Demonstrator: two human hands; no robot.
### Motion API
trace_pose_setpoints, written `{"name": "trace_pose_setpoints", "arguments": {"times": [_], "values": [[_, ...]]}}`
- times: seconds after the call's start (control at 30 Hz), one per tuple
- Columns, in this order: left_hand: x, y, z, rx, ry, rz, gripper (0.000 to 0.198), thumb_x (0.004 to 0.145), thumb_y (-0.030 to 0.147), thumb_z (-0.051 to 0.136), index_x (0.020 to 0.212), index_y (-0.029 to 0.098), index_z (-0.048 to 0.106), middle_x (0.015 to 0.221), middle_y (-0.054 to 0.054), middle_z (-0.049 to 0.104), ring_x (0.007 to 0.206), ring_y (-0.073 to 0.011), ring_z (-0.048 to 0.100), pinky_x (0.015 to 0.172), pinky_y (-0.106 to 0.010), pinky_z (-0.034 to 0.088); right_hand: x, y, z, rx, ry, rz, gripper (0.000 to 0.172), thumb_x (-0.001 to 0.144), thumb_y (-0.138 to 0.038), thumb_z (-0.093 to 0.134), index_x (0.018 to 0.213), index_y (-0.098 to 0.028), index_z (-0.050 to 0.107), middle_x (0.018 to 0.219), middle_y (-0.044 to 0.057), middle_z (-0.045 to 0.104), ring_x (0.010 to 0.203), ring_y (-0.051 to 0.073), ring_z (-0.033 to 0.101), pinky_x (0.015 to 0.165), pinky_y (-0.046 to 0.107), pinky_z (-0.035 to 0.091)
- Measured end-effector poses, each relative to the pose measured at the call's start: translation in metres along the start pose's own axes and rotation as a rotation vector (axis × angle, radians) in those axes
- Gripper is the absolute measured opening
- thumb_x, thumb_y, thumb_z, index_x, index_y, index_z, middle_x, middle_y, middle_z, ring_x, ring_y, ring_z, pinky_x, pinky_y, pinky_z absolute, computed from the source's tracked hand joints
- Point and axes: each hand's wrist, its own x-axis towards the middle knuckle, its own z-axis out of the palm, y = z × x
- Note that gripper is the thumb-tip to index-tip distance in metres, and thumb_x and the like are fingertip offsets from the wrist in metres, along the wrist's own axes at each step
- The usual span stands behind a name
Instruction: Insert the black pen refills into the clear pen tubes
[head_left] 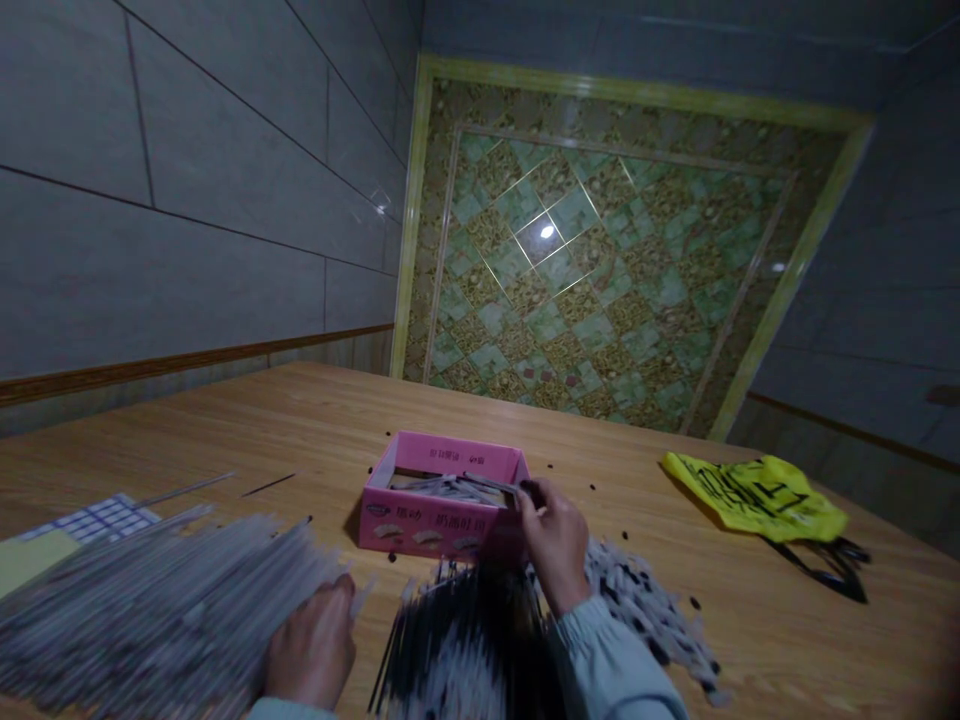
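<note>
My left hand [313, 640] is closed at the right edge of a large pile of thin translucent sticks [165, 610]. A blurred, thin pale piece juts out by its fingertips. At the right end of a pink cardboard box [431, 528], my right hand [556, 540] is closed, its fingertips at the rim; whatever they pinch is too small to make out. Inside the box lie thin pale pieces [450, 487]. Between my hands, in front of the box, is a bundle of black and pale thin sticks [457, 650], partly in shadow.
Small white and black pieces [637, 600] are heaped right of my right forearm. A yellow bag [757, 495] with black straps lies on the wooden table [600, 450] at the right. A blue checked cloth or paper [105, 518] is at the left. Black bits are scattered around the box.
</note>
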Motion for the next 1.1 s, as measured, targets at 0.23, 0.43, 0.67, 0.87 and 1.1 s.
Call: {"name": "trace_pose_setpoints", "arguments": {"times": [0.23,0.43,0.67,0.87,1.1], "values": [[-0.007,0.01,-0.01,-0.212,0.331,0.267,0.033,0.084,0.012,0.032,0.101,0.019,0.059,0.093,-0.009,0.06,0.089,-0.021,0.057,0.077,-0.032,0.042,0.005,0.007,0.011,-0.094,-0.073,-0.081,0.026,0.076,-0.023,0.054,0.099,-0.017,0.065,0.098,0.008,0.066,0.095,0.023,0.057,0.082,0.029,0.041],[-0.02,0.03,-0.007,-0.824,0.341,0.403,0.022,0.084,0.03,0.043,0.094,0.02,0.06,0.096,-0.008,0.063,0.094,-0.021,0.057,0.082,-0.031,0.044,-0.028,0.023,-0.023,-0.194,-0.199,0.019,0.026,0.086,-0.028,0.04,0.091,-0.017,0.063,0.087,0.005,0.068,0.079,0.018,0.061,0.067,0.024,0.043],[-0.039,0.058,0.001,-1.358,-0.181,0.215,0.018,0.076,0.034,0.056,0.084,0.018,0.059,0.075,-0.004,0.067,0.069,-0.0182,0.063,0.059,-0.026,0.05,-0.063,0.046,-0.037,-0.423,-0.563,0.141,0.006,0.066,-0.018,0.061,0.068,-0.019,0.067,0.068,0.002,0.068,0.069,0.018,0.062,0.055,0.022,0.036],[-0.043,0.065,0.011,-1.415,-0.311,0.183,0.015,0.073,0.03,0.057,0.08,0.017,0.057,0.067,-0.003,0.065,0.064,-0.0168,0.062,0.05,-0.024,0.047,-0.073,0.05,-0.041,-0.562,-0.645,0.196,0.011,0.067,-0.018,0.06,0.074,-0.021,0.068,0.076,0.004,0.07,0.074,0.019,0.063,0.055,0.022,0.034],[-0.041,0.064,0.013,-1.385,-0.307,0.146,0.018,0.071,0.032,0.059,0.08,0.017,0.059,0.066,-0.003,0.064,0.062,-0.0167,0.061,0.05,-0.024,0.047,-0.081,0.051,-0.039,-0.67,-0.624,0.221,0.018,0.07,-0.015,0.053,0.079,-0.019,0.068,0.083,0.009,0.069,0.081,0.023,0.063,0.056,0.025,0.035]]}}
